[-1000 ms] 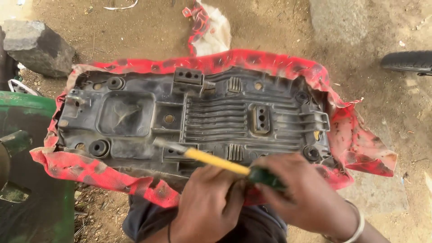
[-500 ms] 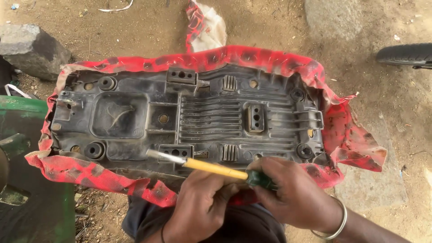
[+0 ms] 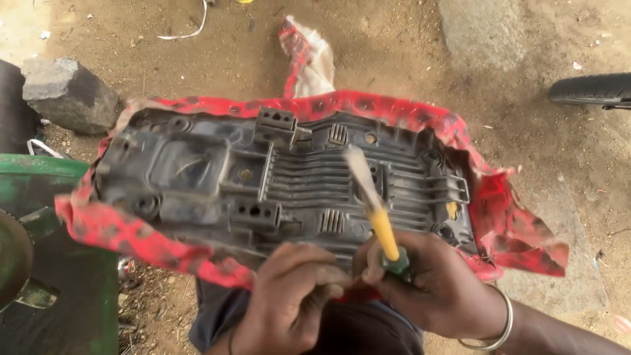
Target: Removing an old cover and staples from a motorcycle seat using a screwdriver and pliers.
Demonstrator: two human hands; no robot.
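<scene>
Our right hand (image 3: 437,289) clasps the screwdriver (image 3: 378,217); left hand (image 3: 289,296) pinches the red cover (image 3: 506,217) at the seat pan (image 3: 296,177), mostly loose.

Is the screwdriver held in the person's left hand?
No: the right hand grips the yellow-shafted screwdriver by its green handle, while the left hand presses on the near edge of the upturned seat base.

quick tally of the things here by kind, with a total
seat base, black plastic: 1
red seat cover: 1
screwdriver, yellow and green: 1
stone block: 1
tyre: 1
hands, left hand and right hand: 2
total: 7
</scene>
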